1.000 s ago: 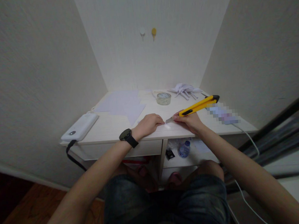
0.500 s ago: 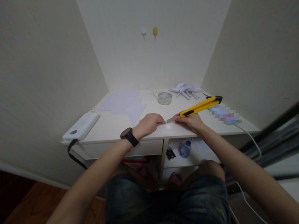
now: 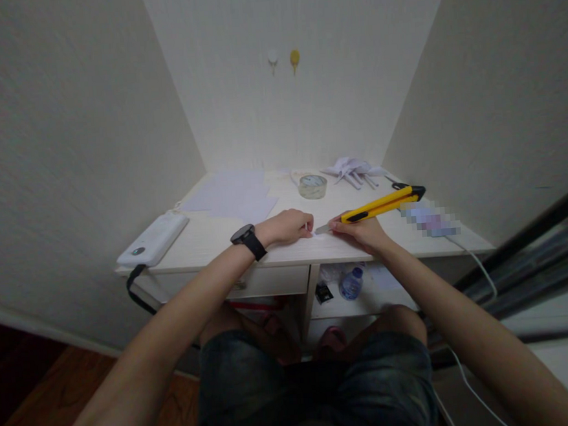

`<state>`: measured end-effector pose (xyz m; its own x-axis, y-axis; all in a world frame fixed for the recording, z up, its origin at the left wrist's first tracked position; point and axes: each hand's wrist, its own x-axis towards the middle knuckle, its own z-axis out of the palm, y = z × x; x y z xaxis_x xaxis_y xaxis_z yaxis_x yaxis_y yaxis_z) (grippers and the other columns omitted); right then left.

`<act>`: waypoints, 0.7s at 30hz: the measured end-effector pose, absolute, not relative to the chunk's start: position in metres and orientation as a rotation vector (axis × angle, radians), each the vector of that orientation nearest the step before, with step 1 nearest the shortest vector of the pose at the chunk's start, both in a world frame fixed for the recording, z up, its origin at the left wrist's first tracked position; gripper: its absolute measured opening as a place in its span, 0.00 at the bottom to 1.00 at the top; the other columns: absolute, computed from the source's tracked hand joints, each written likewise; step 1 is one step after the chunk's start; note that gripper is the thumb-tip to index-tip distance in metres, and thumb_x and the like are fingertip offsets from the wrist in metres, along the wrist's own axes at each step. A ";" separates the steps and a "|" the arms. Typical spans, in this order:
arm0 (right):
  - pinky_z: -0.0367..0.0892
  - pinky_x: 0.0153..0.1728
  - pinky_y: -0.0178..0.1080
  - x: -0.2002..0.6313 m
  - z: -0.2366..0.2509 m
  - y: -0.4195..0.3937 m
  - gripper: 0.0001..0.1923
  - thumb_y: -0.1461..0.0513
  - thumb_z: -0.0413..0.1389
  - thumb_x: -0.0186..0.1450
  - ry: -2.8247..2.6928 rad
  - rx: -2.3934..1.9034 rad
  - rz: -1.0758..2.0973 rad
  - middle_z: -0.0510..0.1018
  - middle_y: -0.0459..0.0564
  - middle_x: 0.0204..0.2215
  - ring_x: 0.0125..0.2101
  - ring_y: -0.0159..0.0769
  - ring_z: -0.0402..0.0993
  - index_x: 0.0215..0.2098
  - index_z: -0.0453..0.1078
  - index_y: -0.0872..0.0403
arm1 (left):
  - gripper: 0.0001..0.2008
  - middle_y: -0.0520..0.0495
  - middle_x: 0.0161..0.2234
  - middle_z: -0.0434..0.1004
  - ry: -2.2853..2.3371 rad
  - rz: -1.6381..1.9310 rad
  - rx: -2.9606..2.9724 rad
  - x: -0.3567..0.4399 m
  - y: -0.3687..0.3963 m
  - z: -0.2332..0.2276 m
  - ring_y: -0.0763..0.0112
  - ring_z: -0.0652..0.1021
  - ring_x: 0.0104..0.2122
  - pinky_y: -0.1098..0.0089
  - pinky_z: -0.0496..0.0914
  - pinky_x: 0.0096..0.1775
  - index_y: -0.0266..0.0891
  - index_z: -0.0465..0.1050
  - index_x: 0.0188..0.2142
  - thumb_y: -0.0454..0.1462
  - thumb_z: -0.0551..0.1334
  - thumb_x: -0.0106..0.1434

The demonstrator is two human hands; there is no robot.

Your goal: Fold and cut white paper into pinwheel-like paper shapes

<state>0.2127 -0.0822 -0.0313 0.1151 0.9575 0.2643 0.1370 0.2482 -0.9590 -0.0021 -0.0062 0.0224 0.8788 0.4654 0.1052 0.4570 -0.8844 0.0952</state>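
My right hand [image 3: 363, 233] is closed around the blade end of a yellow-and-black utility knife [image 3: 385, 203]. Its grey blade sticks out to the left, low over the white desk [image 3: 208, 247], and the handle slants up to the right. Just left of the blade tip, my left hand [image 3: 291, 225] rests on the desk with curled fingers, pinched at a small white piece of paper [image 3: 313, 234]. Most of that piece is hidden by the fingers. A dark watch [image 3: 248, 239] is on my left wrist.
Behind my hands lie paper sheets [image 3: 234, 194], a clear tape roll [image 3: 312, 186] and folded paper pieces [image 3: 352, 170]. A white power bank [image 3: 153, 240] sits at the left, a blurred-out device [image 3: 429, 219] at the right. Below, a shelf holds a bottle [image 3: 351, 284].
My left hand has shifted slightly, with its fingers curled in more and lifted a little. The utility knife has moved only slightly in my right hand.
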 end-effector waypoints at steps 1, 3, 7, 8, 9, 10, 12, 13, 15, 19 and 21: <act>0.70 0.32 0.38 0.212 -0.031 -0.083 0.16 0.52 0.71 0.47 -1.309 -1.152 0.864 0.80 0.48 0.27 0.28 0.36 0.73 0.29 0.80 0.52 | 0.07 0.44 0.35 0.81 0.734 0.171 2.983 0.000 -0.005 0.023 0.64 0.77 0.34 0.70 0.63 0.34 0.38 0.78 0.40 0.36 0.64 0.62; 0.68 0.31 0.37 0.210 -0.029 -0.084 0.15 0.53 0.71 0.47 -1.304 -1.137 0.863 0.80 0.47 0.26 0.27 0.34 0.72 0.28 0.80 0.52 | 0.05 0.45 0.35 0.81 0.722 0.158 2.984 0.002 -0.002 0.024 0.65 0.76 0.33 0.70 0.62 0.33 0.38 0.78 0.38 0.35 0.64 0.61; 0.67 0.29 0.37 0.205 -0.025 -0.086 0.14 0.54 0.71 0.47 -1.272 -1.138 0.868 0.79 0.47 0.24 0.25 0.33 0.70 0.27 0.80 0.53 | 0.05 0.46 0.34 0.81 0.674 0.188 2.977 0.001 0.000 0.024 0.66 0.76 0.33 0.71 0.62 0.32 0.38 0.77 0.37 0.34 0.63 0.61; 0.66 0.29 0.37 0.205 -0.024 -0.086 0.14 0.54 0.71 0.46 -1.261 -1.141 0.867 0.79 0.47 0.24 0.25 0.33 0.70 0.27 0.79 0.54 | 0.05 0.46 0.34 0.81 0.667 0.195 2.974 0.000 0.000 0.023 0.66 0.76 0.33 0.71 0.62 0.33 0.38 0.77 0.37 0.34 0.63 0.61; 0.67 0.29 0.37 0.204 -0.023 -0.087 0.14 0.54 0.71 0.46 -1.252 -1.143 0.866 0.79 0.47 0.24 0.25 0.34 0.71 0.26 0.79 0.54 | 0.05 0.46 0.34 0.81 0.663 0.201 2.971 -0.001 -0.001 0.023 0.66 0.76 0.33 0.71 0.62 0.33 0.38 0.77 0.37 0.34 0.63 0.61; 0.67 0.29 0.37 0.203 -0.023 -0.087 0.14 0.54 0.71 0.46 -1.248 -1.144 0.865 0.79 0.47 0.24 0.26 0.34 0.71 0.26 0.79 0.54 | 0.05 0.46 0.34 0.80 0.660 0.206 2.966 -0.001 -0.001 0.023 0.66 0.76 0.33 0.71 0.62 0.33 0.38 0.77 0.36 0.34 0.63 0.61; 0.67 0.30 0.38 0.203 -0.023 -0.087 0.15 0.54 0.71 0.46 -1.250 -1.145 0.868 0.79 0.48 0.25 0.26 0.35 0.72 0.26 0.79 0.54 | 0.05 0.46 0.34 0.80 0.658 0.219 2.954 -0.002 -0.002 0.023 0.66 0.76 0.33 0.70 0.62 0.33 0.38 0.77 0.36 0.34 0.63 0.61; 0.68 0.30 0.38 0.203 -0.023 -0.087 0.15 0.54 0.71 0.46 -1.251 -1.145 0.872 0.79 0.48 0.25 0.26 0.35 0.72 0.26 0.79 0.54 | 0.05 0.45 0.34 0.80 0.659 0.222 2.950 -0.002 -0.002 0.022 0.66 0.76 0.33 0.70 0.63 0.34 0.38 0.77 0.36 0.34 0.63 0.61; 0.68 0.30 0.38 0.204 -0.024 -0.086 0.15 0.54 0.71 0.46 -1.254 -1.144 0.877 0.80 0.48 0.25 0.26 0.35 0.72 0.27 0.79 0.55 | 0.05 0.45 0.35 0.80 0.665 0.220 2.946 -0.002 -0.002 0.022 0.65 0.76 0.34 0.70 0.63 0.34 0.37 0.77 0.37 0.34 0.63 0.61; 0.70 0.33 0.39 0.209 -0.029 -0.083 0.17 0.52 0.70 0.48 -1.293 -1.144 0.872 0.79 0.48 0.25 0.27 0.36 0.73 0.28 0.79 0.55 | 0.06 0.44 0.37 0.80 0.677 0.186 2.953 -0.002 -0.001 0.023 0.65 0.76 0.36 0.70 0.63 0.36 0.37 0.77 0.38 0.35 0.63 0.62; 0.71 0.35 0.40 0.211 -0.032 -0.080 0.17 0.52 0.70 0.49 -1.325 -1.144 0.859 0.80 0.48 0.26 0.28 0.36 0.74 0.30 0.79 0.55 | 0.06 0.44 0.38 0.80 0.677 0.168 2.959 -0.002 -0.001 0.023 0.65 0.76 0.37 0.70 0.63 0.37 0.37 0.77 0.38 0.35 0.62 0.62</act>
<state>0.2114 -0.0803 -0.0323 0.1014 0.9555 0.2770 0.1367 0.2624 -0.9552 -0.0017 -0.0014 0.0232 0.8949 0.4382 0.0850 0.4270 -0.8959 0.1228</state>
